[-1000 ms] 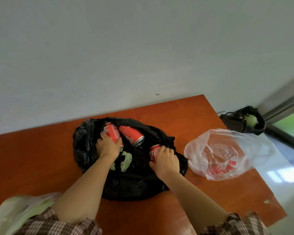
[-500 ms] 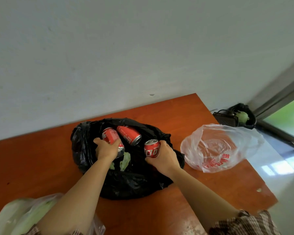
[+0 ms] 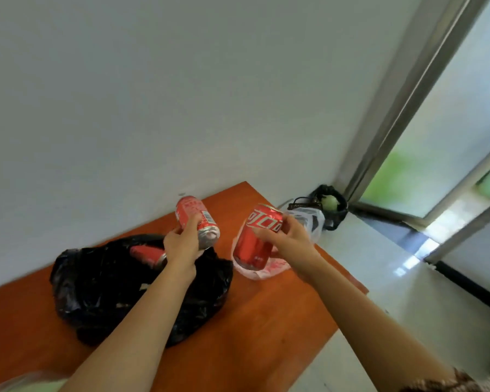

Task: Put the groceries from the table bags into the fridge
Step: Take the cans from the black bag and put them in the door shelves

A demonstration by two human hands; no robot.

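Observation:
My left hand [image 3: 183, 244] grips a red soda can [image 3: 196, 219], held tilted above the black plastic bag [image 3: 102, 290] on the orange table [image 3: 252, 335]. In my right hand [image 3: 287, 239] is a second red can [image 3: 255, 239], lifted over the table's right part, in front of a clear plastic bag [image 3: 269, 271]. A third red can [image 3: 147, 254] still lies inside the open black bag, partly hidden behind my left wrist. No fridge is in view.
A white wall runs behind the table. On the floor at the corner sits a dark basket [image 3: 331, 207] with something pale green in it. A glass door with a metal frame [image 3: 393, 108] stands to the right. Another light bag [image 3: 20, 383] shows at the bottom left edge.
Both hands have risen out of the black bag, each with a red can. The view has swung to the right, toward the glass door.

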